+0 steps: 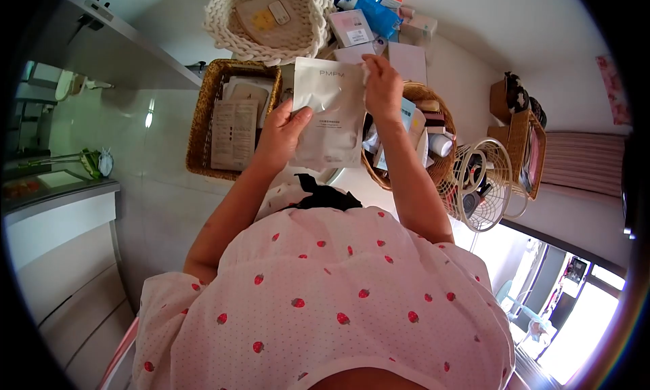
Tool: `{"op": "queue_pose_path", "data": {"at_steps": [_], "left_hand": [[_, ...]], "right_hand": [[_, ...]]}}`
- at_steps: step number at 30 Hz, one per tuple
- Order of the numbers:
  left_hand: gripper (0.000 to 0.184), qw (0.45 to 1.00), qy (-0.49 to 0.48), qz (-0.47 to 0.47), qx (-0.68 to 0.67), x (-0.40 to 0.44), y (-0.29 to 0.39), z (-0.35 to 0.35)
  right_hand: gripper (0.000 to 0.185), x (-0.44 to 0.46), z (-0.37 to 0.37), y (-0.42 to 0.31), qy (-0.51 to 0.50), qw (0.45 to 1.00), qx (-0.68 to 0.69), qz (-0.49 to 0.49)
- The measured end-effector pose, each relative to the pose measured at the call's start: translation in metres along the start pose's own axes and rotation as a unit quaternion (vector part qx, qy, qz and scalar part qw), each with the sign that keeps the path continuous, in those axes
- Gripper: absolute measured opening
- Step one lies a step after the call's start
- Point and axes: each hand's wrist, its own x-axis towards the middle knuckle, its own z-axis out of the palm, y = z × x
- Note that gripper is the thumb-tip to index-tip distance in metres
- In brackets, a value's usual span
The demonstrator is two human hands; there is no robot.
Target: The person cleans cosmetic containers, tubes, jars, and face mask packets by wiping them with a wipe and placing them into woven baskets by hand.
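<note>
A flat, shiny whitish sachet (330, 112) printed "PMPM" is held up in front of me, print facing me. My left hand (283, 134) grips its left edge, thumb lying across the front. At the upper right edge, my right hand (384, 85) has its fingers closed on the sachet near the top corner. Left of it is a rectangular brown wicker basket (198, 136) with several flat packets (233, 134) inside. Behind my right forearm stands a round wicker basket (443, 109) holding a white tube or bottle (440, 145) and boxes.
A chunky white knitted basket (223, 14) with a packet in it stands at the back. Boxes (352, 28) and a blue package (372, 7) lie beside it. On the right are a white wire basket (497, 180) and a wicker box (535, 143).
</note>
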Motion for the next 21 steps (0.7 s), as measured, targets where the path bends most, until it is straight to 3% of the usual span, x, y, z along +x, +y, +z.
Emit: {"op": "queue_pose_path", "data": {"at_steps": [2,5,8,11,14,15,17,21], "left_hand": [[0.025,0.997,-0.013,-0.008,-0.070,-0.001,0.006,0.002],[0.025,0.980,-0.022,-0.098,-0.173,-0.002,0.019,0.007],[0.024,0.977,-0.029,-0.086,-0.191,0.004,0.012,0.002],[0.024,0.985,-0.026,-0.116,-0.128,0.005,0.018,0.006],[0.025,0.996,-0.063,0.014,0.053,0.009,0.004,0.013],[0.026,0.988,-0.073,0.060,0.122,0.009,0.002,0.016],[0.026,0.990,-0.052,0.089,0.098,0.006,0.006,0.019],[0.026,0.997,-0.025,0.046,0.050,-0.003,0.015,0.012]], "right_hand": [[0.020,-0.003,-0.001,-0.001,0.010,0.997,0.064,0.040],[0.019,-0.021,0.005,-0.018,-0.008,0.996,0.080,0.044],[0.018,-0.022,-0.001,-0.025,0.061,0.995,0.073,0.006],[0.018,-0.028,-0.014,-0.051,0.103,0.993,-0.013,-0.053],[0.022,-0.036,0.016,-0.050,0.054,0.941,-0.089,-0.321],[0.024,-0.036,0.022,-0.053,0.057,0.925,-0.130,-0.352],[0.028,-0.034,0.031,-0.057,0.060,0.887,-0.207,-0.409],[0.024,-0.013,0.012,-0.034,-0.029,0.959,-0.198,-0.201]]}}
